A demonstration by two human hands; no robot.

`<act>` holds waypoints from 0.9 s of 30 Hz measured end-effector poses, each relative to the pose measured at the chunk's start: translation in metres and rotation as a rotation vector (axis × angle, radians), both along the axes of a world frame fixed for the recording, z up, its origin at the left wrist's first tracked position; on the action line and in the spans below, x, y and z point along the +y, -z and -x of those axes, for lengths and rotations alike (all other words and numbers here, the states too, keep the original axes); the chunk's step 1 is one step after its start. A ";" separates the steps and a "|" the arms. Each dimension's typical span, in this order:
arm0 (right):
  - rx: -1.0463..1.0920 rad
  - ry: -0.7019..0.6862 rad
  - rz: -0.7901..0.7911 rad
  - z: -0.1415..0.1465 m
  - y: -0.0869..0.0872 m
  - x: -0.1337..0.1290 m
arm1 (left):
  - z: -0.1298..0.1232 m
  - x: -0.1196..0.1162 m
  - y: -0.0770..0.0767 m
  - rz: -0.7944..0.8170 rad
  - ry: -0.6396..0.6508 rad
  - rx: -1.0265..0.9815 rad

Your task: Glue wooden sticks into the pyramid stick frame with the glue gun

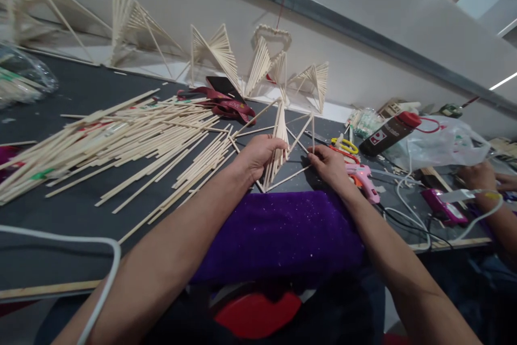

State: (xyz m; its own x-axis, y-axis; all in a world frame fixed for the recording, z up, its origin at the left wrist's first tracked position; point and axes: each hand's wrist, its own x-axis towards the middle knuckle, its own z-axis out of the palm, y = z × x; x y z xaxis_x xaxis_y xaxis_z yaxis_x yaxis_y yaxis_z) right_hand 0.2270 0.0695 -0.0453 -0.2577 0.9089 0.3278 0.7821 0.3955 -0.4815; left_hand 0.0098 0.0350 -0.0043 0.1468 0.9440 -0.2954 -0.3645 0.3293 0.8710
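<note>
In the middle of the dark table stands a frame of thin wooden sticks point(279, 143), with a fan of sticks glued close together on its left side. My left hand point(260, 155) is closed round that fan, thumb laid across the sticks. At the frame's right corner, my right hand point(325, 162) pinches an upright wooden stick point(313, 132) between thumb and fingers. A pink glue gun point(365, 181) lies just right of my right hand, beside scissors with red and yellow handles point(345, 146). Under my forearms is a purple cloth point(283, 232).
Loose sticks point(141, 146) cover the table to the left. Finished twisted stick structures point(216, 51) line the wall. A bottle point(390, 132), plastic bag point(440, 140), purple device point(444, 208) and white cables stand right, near another person's hand point(479, 178). A white cable point(60, 234) crosses the left front.
</note>
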 end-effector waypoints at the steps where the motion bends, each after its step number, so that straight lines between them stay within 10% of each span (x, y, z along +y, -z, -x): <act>1: 0.008 0.003 0.008 0.000 0.000 0.000 | -0.001 0.001 0.000 0.000 -0.007 -0.017; 27: -0.012 -0.006 0.032 -0.004 0.003 0.001 | -0.003 0.006 0.011 -0.049 -0.033 -0.010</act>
State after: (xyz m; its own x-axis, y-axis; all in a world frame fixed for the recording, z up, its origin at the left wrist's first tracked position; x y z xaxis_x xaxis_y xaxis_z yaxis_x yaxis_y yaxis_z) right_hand 0.2314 0.0706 -0.0484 -0.2667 0.9173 0.2956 0.7857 0.3846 -0.4845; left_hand 0.0132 0.0412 -0.0155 0.1178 0.9617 -0.2477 -0.3837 0.2741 0.8818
